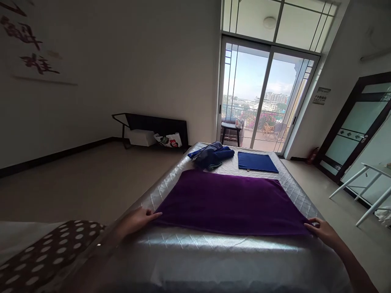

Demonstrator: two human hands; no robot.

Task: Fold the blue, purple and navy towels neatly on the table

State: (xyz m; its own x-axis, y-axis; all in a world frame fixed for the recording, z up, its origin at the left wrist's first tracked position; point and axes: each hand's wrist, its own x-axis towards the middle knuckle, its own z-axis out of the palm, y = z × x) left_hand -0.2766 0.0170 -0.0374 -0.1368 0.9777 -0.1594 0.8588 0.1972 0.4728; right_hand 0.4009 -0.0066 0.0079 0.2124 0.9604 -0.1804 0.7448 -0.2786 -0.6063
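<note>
A purple towel [232, 203] lies spread out and nearly flat across the padded, silvery-white surface [207, 260]. My left hand [139, 219] pinches its near left corner between thumb and fingers. At the near right corner, my right hand [320, 230] has its fingers closed on the edge. The near edge runs almost straight between both hands. Beyond the towel, a neatly folded blue cloth [258, 162] with a small tag lies at the right. Left of it is a loose, crumpled pile of dark blue cloth [212, 155].
A brown polka-dot fabric [51, 256] lies at the lower left. By the wall stands a black bench [155, 122] with a white box [141, 137] and a printed bag [169, 140] under it. Sliding glass doors [265, 97] are at the back; a white-legged table [374, 169] stands right.
</note>
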